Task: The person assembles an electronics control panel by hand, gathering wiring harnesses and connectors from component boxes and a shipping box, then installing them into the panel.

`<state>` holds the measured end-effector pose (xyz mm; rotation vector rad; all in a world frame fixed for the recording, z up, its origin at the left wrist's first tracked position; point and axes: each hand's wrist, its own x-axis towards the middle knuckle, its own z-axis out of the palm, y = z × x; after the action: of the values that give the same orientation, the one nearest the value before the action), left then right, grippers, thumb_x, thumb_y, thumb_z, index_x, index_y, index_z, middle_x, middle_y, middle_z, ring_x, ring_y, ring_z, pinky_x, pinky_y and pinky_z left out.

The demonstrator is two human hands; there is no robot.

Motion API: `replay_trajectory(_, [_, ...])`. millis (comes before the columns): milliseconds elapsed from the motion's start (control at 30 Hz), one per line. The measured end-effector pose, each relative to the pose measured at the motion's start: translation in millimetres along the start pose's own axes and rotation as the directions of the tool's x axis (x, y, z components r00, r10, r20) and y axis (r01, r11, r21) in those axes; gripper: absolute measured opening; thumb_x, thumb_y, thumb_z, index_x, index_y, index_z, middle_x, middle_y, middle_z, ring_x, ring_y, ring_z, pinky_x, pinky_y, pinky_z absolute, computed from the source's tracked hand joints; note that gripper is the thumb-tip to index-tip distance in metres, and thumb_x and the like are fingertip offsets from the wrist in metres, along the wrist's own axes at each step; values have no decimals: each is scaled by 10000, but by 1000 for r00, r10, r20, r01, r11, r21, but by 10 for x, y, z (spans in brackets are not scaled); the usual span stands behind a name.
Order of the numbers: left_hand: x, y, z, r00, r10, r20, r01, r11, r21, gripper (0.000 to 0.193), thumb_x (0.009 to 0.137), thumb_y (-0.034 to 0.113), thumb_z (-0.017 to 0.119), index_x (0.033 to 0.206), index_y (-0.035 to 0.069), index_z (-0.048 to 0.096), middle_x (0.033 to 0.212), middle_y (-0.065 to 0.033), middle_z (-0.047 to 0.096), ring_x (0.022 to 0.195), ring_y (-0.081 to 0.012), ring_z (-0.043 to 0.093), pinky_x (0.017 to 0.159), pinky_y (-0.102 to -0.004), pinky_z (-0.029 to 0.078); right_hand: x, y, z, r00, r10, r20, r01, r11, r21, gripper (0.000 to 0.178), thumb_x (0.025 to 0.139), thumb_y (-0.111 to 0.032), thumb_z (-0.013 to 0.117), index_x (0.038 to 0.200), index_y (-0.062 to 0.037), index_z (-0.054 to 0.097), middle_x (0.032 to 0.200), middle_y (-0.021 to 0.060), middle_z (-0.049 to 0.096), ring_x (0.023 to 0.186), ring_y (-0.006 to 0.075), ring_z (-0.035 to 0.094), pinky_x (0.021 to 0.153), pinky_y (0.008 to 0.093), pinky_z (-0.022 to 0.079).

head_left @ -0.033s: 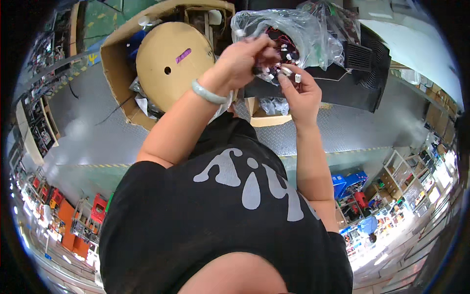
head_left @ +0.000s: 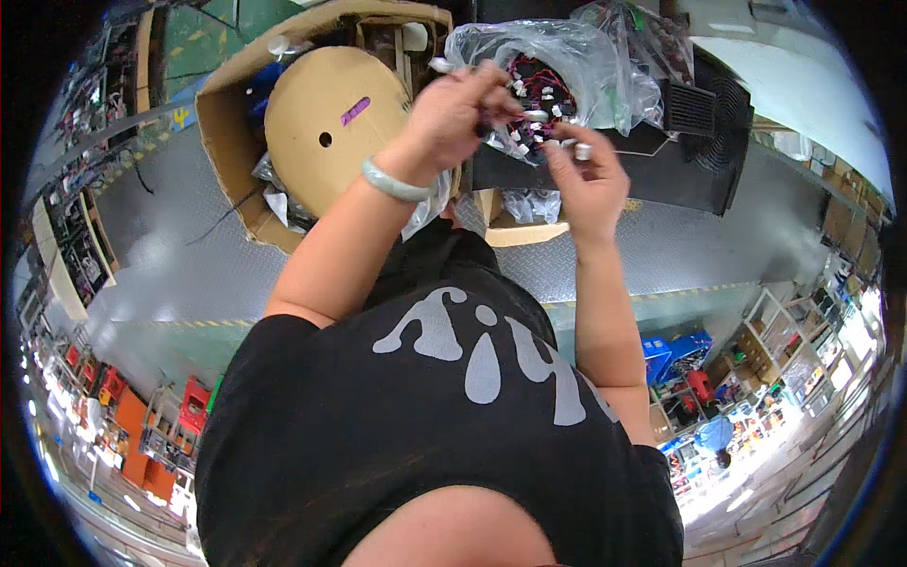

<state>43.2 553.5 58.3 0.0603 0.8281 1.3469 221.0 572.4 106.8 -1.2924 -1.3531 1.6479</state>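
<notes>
Both my hands work at a bundle of dark and red wires with small white connectors (head_left: pixel 543 92), lying in a clear plastic bag (head_left: pixel 595 57). At the bundle's left edge, my left hand (head_left: pixel 453 118), with a pale bangle (head_left: pixel 395 181) on the wrist, is closed with curled, blurred fingers. A white connector (head_left: pixel 441 65) sticks out beyond its knuckles; what else lies in its grip is hidden. My right hand (head_left: pixel 590 189) is at the lower right of the bundle, thumb and fingers pinching a wire with a white connector (head_left: pixel 583 151) beside the fingertips.
On the left stands an open cardboard box (head_left: pixel 222 161) with a large round cardboard reel (head_left: pixel 331 104) inside. A smaller carton (head_left: pixel 524 232) with clear bags sits below the black surface (head_left: pixel 652 170). A black vented unit (head_left: pixel 694 109) is at the right. Shelving (head_left: pixel 775 335) stands farther off.
My hands have drawn slightly apart, the left one toward the left and the right one a little right and nearer me. More of the wire bundle shows between them.
</notes>
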Motion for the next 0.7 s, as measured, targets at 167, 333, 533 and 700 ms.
replay_trajectory(167, [20, 339, -340, 916, 342, -211, -207, 852, 482, 230, 826, 260, 674, 853, 49, 587, 667, 7, 554, 574, -95, 513, 548, -240, 433, 406, 103, -403, 789, -587, -182, 171, 493, -853, 392, 701, -192, 747, 1001, 6, 590, 1029, 148, 571, 900, 264, 545, 661, 324, 442])
replay_trajectory(333, [546, -134, -725, 957, 262, -124, -2, 435, 900, 558, 627, 386, 809, 944, -29, 614, 816, -44, 625, 732, -112, 569, 621, -289, 460, 591, 346, -593, 967, -27, -255, -184, 618, -764, 277, 785, -254, 648, 936, -26, 603, 902, 177, 612, 779, 330, 588, 641, 392, 448])
replay_trajectory(533, [266, -155, -659, 895, 447, 15, -324, 625, 710, 230, 798, 34, 635, 1019, 7, 575, 797, 5, 595, 656, -63, 513, 598, -214, 425, 33, 428, -592, 912, -404, 67, 254, 430, -866, 204, 794, -238, 618, 876, -52, 603, 740, 153, 570, 684, 334, 573, 633, 415, 462])
replay_trajectory(700, [-198, -239, -316, 972, 200, 121, -228, 701, 676, 335, 818, 5, 622, 1137, 1, 520, 922, -5, 591, 786, -58, 533, 687, -218, 444, -245, 668, 50, 987, -158, 9, 73, 400, -914, 319, 711, -282, 698, 915, -54, 605, 856, 139, 606, 815, 344, 593, 697, 417, 489])
